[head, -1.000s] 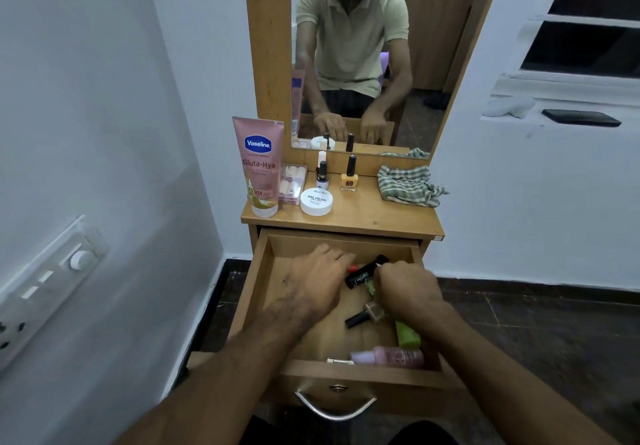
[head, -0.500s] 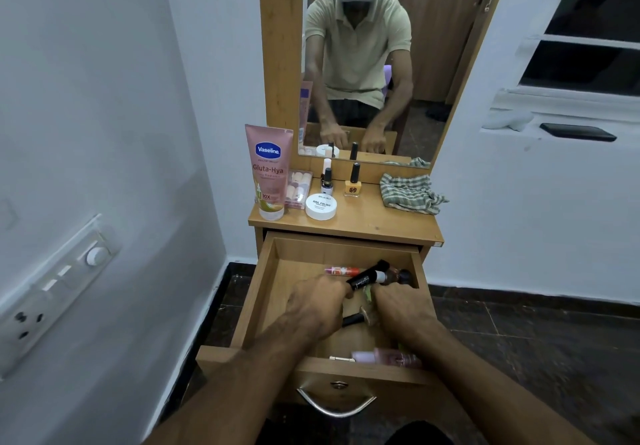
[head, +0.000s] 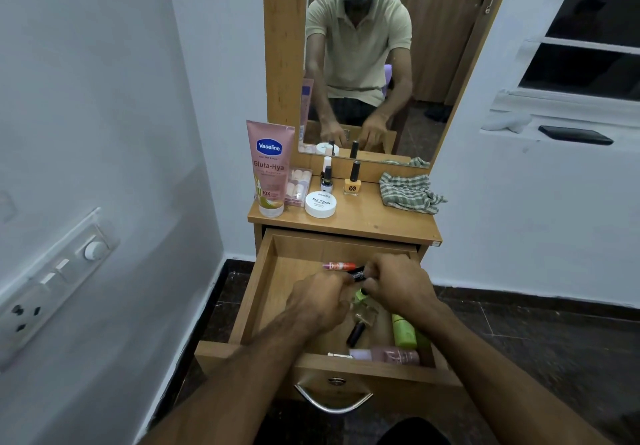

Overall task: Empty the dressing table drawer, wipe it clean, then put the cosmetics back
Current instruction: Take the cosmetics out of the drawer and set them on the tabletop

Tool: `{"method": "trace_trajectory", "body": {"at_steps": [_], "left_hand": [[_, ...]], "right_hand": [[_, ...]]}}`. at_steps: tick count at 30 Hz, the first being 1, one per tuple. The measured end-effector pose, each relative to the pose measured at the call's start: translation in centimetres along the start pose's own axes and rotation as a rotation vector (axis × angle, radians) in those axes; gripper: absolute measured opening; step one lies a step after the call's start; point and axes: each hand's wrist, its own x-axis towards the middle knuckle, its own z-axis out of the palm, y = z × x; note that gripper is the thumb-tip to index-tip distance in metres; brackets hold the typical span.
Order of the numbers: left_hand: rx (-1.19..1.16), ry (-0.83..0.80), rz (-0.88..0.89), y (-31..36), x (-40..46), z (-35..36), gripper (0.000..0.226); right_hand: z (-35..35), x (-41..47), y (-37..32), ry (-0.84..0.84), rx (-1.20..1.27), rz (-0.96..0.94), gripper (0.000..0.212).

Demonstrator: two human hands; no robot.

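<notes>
Both hands have been closing together: from the head view, my left hand (head: 320, 301) and right hand (head: 398, 285) are pinching a black tube (head: 358, 274) inside the drawer (head: 266, 289); I'm lifting it level, avoiding the red tube (head: 339, 266).

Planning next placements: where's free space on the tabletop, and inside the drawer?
Tabletop: bare front strip, plus a gap between the orange polish bottle and checked cloth. Its left rear is crowded. Drawer: left part bare; middle and right crowded with cosmetics and both hands.

Wall switchboard (head: 52, 282) — dark phone (head: 575, 135) on windowsill (head: 554, 145)
</notes>
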Motion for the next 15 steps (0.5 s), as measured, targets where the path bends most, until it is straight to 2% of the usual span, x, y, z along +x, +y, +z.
{"method": "trace_trajectory", "body": {"at_steps": [6,9,11,13,15], "left_hand": [[-0.544,0.146,-0.103,-0.1,0.3,-0.4,0.03],[-0.69,0.197,-0.099,0.1,0.5,-1.4,0.022],[-0.73,0.226,-0.101,0.2,0.7,-1.9,0.019],[-0.773,0.27,-0.101,0.3,1.2,-2.5,0.016],[-0.8,0.294,-0.088,0.6,1.7,-3.2,0.015]], "right_hand": [[-3.0,1.0,-0.2,0.14,0.419,0.006,0.009],[-3.4,1.5,0.1,0.175,0.627,0.009,0.008],[-3.6,1.7,0.7,0.137,0.722,0.003,0.018],[-3.5,1.8,1.4,0.031,0.74,-0.009,0.034],[-3.1,1.8,1.7,-0.05,0.747,-0.041,0.039]]}}
